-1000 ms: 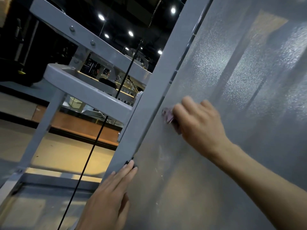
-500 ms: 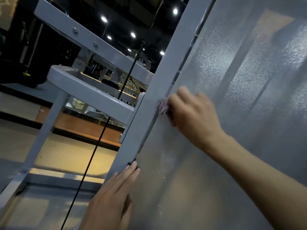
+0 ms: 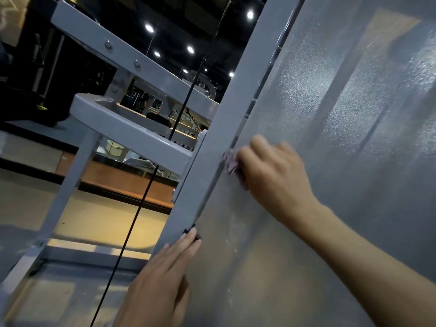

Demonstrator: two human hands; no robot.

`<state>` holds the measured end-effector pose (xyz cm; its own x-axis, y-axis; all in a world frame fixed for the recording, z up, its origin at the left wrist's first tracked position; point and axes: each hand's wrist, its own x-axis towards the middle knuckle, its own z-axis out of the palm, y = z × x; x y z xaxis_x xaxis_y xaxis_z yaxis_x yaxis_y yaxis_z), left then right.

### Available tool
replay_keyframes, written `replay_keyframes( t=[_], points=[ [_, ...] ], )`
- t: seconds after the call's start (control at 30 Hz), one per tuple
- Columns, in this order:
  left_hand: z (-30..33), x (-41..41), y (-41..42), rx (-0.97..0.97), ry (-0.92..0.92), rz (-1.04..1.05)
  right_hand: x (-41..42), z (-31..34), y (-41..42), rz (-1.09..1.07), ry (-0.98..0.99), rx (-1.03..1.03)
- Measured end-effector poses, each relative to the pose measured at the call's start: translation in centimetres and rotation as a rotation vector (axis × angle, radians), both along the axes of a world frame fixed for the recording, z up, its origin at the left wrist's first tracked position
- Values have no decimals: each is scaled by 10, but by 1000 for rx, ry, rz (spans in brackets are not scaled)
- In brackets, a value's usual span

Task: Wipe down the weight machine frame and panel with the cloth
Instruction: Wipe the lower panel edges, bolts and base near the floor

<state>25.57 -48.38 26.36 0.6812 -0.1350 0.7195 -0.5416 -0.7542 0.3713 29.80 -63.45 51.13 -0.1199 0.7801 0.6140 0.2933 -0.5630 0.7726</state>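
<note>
Head view: the right hand's [image 3: 271, 171] curled fingers grip a small pink cloth [image 3: 230, 161], pressing it where the frosted grey panel [image 3: 330, 114] meets the grey frame [image 3: 212, 166] upright; a second ago the cloth sat further in on the panel, so the wipe has reached the seam and seems partway done. The left hand [image 3: 160, 279] lies flat, fingers straight, lower on the same upright. Beyond the frame, a black cable [image 3: 141, 201] hangs before a dim gym with ceiling lights [image 3: 149, 27] and a tan floor [image 3: 94, 215].
</note>
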Motion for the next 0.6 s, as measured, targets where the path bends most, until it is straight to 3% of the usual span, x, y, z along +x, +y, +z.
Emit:
replay_keyframes(
  t=[0.17, 0.4, 0.6],
  points=[
    [1, -10, -4, -45, 5, -9, -1, -50, -8, 4, 46, -255],
    [5, -15, -7, -115, -33, 3, -1, -9, -3, -43, 12, 0],
    [7, -26, -5, -281, -40, -7, -8, -83, -4, 4, 95, -264]
  ],
)
